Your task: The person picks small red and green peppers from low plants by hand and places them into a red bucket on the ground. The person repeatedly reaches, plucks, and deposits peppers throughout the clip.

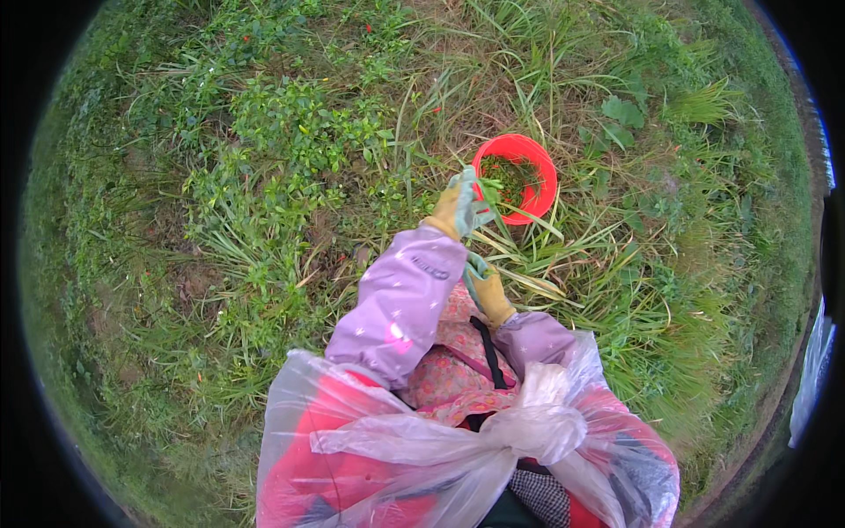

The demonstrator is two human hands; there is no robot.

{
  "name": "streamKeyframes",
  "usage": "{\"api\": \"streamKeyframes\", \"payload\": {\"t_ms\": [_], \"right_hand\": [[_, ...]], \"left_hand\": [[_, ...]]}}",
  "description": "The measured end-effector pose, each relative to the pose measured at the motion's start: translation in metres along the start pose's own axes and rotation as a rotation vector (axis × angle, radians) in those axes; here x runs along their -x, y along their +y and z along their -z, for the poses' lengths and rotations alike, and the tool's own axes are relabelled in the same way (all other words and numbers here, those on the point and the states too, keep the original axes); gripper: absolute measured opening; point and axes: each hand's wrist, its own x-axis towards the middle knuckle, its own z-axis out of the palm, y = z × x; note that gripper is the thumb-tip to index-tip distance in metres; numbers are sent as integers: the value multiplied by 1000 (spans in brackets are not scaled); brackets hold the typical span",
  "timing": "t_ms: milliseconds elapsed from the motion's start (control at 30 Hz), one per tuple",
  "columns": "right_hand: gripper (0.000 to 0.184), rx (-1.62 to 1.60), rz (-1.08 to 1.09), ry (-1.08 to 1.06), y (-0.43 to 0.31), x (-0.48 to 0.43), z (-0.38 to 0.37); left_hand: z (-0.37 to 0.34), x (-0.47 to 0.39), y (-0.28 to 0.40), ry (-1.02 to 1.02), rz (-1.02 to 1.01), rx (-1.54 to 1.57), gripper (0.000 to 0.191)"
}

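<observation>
My left hand (457,206), in a yellow and pale green work glove, is at the left rim of a red plastic bucket (553,178). Between its thumb and fingers is a bright green clump (490,190), too blurred to name surely. Inside the bucket lie many small green pieces (508,173) that look like chili peppers, with some grass blades. Closer to my body, my right hand (487,287) wears a matching glove. Its fingers curl beside the pink flowered apron (432,376), and their inner side is hidden.
Leafy pepper plants (284,125) grow on the left, with a few red fruits among them. Long grass (554,264) bends around the bucket. Clear plastic sheeting (535,422) is knotted across my front. Purple sleeves (403,290) cover my forearms.
</observation>
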Motion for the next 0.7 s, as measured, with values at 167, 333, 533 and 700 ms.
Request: {"api": "streamKeyframes", "payload": {"t_ms": [167, 333, 533, 700], "right_hand": [[24, -153, -75, 15, 16, -3, 22], [28, -425, -198, -256, -19, -33, 6], [32, -374, -89, -488, -97, -85, -80], [30, -482, -81, -631, -172, -120, -175]], "left_hand": [[33, 6, -22, 59, -289, -35, 40], [105, 88, 21, -1, -367, -38, 21], [178, 201, 75, 182, -647, -32, 23], [250, 265, 109, 480, -973, 133, 27]]}}
